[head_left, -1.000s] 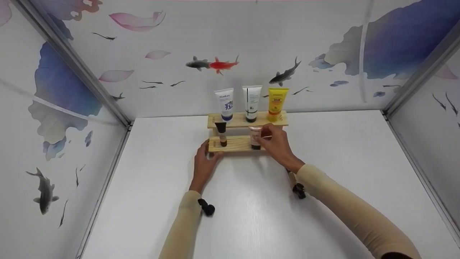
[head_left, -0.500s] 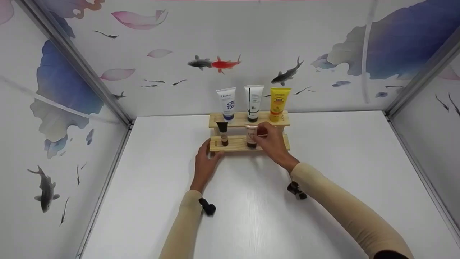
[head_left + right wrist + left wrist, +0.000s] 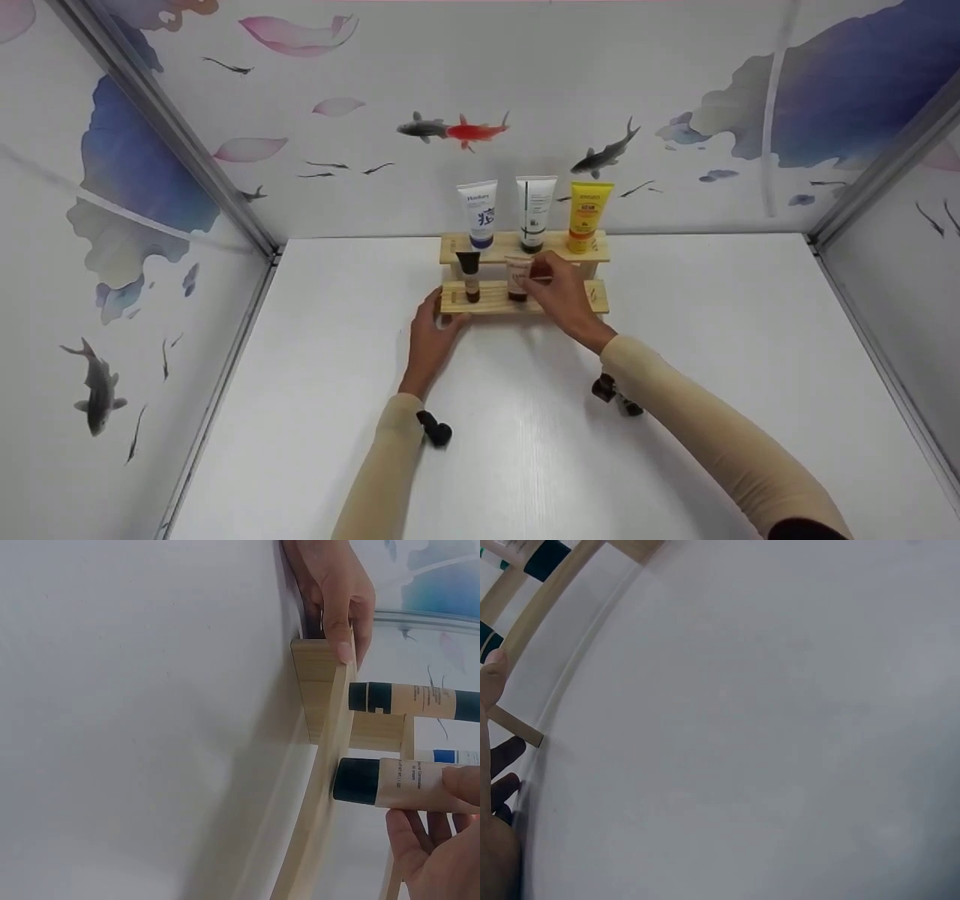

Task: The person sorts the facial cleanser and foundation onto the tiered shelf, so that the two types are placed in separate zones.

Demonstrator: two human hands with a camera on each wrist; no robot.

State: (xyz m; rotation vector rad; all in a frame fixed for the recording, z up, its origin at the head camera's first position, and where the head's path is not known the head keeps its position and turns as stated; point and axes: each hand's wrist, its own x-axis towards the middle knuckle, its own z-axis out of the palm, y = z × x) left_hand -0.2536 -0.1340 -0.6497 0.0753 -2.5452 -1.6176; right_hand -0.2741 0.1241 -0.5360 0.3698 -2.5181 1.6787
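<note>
A two-tier wooden display stand [image 3: 491, 301] stands at the back of the table. My left hand [image 3: 430, 341] grips the left end of its lower tier; in the right wrist view the thumb lies over the front edge. With thumb and fingers, my right hand [image 3: 566, 300] pinches a pale pink squeeze tube [image 3: 516, 274], cap down on the lower tier. Seen from the right wrist, that tube's dark cap [image 3: 356, 781] is right at the shelf surface. To its left a slim tube with a black top [image 3: 471, 279] stands upright on the same tier.
On the upper tier stand a white tube with a blue cap [image 3: 478, 214], a white tube with a black cap [image 3: 534, 214] and a yellow tube [image 3: 589, 214]. Behind the stand rises a white wall panel [image 3: 360, 210] printed with fish.
My right hand has shifted the pink tube leftward along the lower tier, closer to the slim tube. The left hand keeps its grip on the stand's end. The head view has moved slightly.
</note>
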